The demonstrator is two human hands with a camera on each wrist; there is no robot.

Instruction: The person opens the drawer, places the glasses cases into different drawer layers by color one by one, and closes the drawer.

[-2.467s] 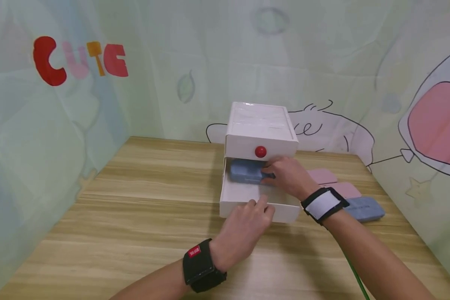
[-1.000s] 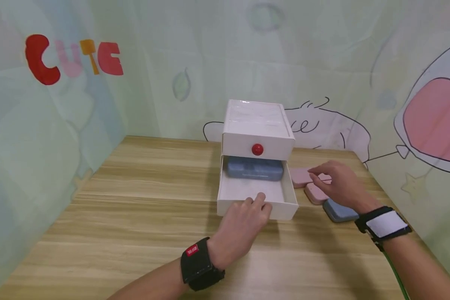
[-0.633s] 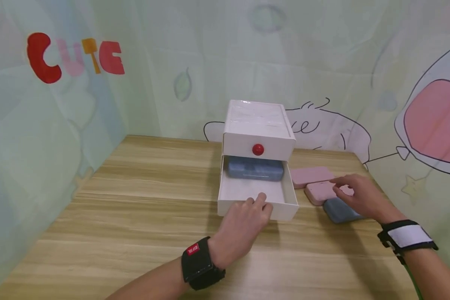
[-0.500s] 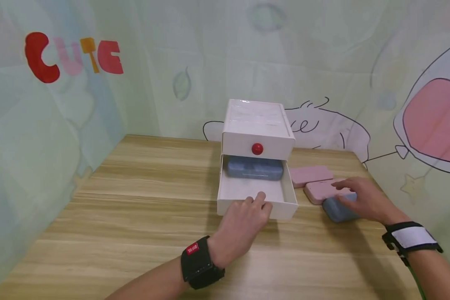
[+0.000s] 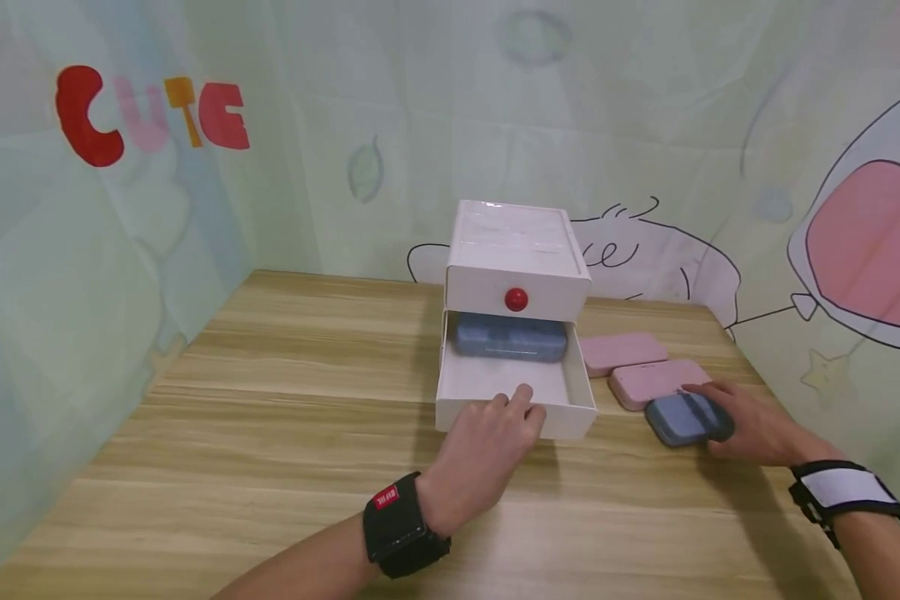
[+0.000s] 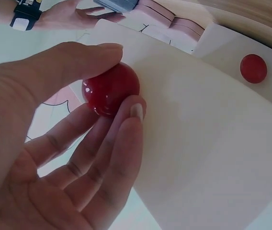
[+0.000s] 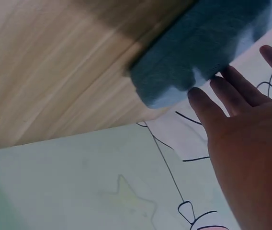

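My left hand (image 5: 480,462) pinches the round red knob (image 6: 109,88) of the lower drawer (image 5: 495,382) between thumb and fingers. That drawer is pulled out from a small white drawer unit (image 5: 521,237). Inside it, toward the back, lies a blue oblong case (image 5: 512,342). On the table to the right, my right hand (image 5: 761,429) spans the right end of a second blue case (image 5: 675,418). In the right wrist view its fingers are fairly straight, with the fingertips (image 7: 198,98) right at the case's edge.
Two pink cases (image 5: 624,352) lie between the drawer unit and the second blue case, close together. The upper drawer is pushed in and has its own red knob (image 5: 516,299). A printed cloth (image 5: 330,108) hangs round the wooden table (image 5: 270,433).
My right hand has left the blue case in the drawer, moved right past the pink cases, and come down at the second blue case. The left hand stays at the lower drawer's front.
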